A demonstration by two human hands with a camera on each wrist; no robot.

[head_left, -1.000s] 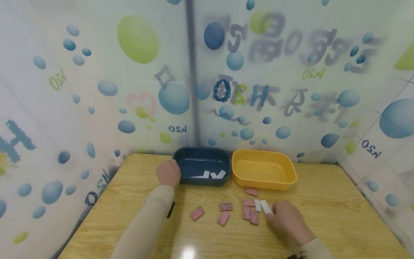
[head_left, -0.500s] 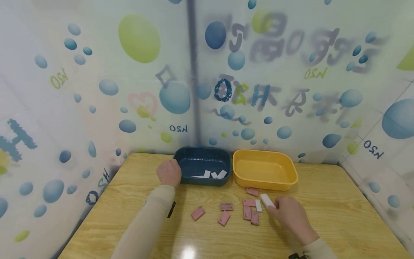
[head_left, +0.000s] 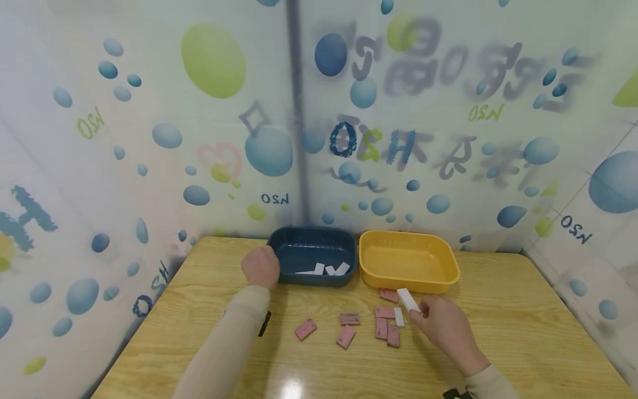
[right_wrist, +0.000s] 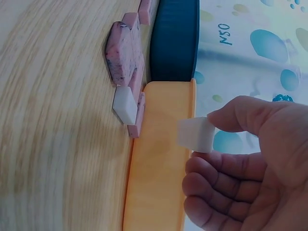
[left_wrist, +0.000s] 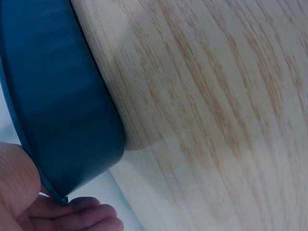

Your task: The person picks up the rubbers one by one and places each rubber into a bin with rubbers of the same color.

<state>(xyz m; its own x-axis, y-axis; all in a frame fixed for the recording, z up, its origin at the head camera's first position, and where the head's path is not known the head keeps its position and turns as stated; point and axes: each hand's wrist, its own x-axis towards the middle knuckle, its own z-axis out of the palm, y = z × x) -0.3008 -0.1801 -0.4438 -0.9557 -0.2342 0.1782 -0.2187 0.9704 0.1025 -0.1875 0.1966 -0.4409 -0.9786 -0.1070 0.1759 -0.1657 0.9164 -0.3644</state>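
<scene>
My right hand [head_left: 445, 326] pinches a white rectangular block [head_left: 408, 301] between thumb and fingers, raised over the table in front of the yellow bin [head_left: 404, 284]. In the right wrist view the block [right_wrist: 196, 134] sticks out past the fingertips, overlapping the bin's side. My left hand [head_left: 261, 267] grips the left end of the dark blue bin [head_left: 315, 281]; in the left wrist view its thumb and fingers hold the rim from both sides. Several white blocks [head_left: 319, 269] lie inside the blue bin. Another white block [head_left: 399, 317] rests among pink blocks [head_left: 381, 328] near my right hand.
Further pink blocks lie to the left, one [head_left: 305, 329] apart from the others and two near the middle, one of them tilted [head_left: 345, 336]. A pink block [head_left: 389, 295] sits just before the yellow bin. A patterned wall [head_left: 319, 138] rises behind the wooden table [head_left: 523, 321].
My right hand has lifted the white block from beside the pink ones and moved it up and forward, toward the yellow bin. My left hand stays on the blue bin.
</scene>
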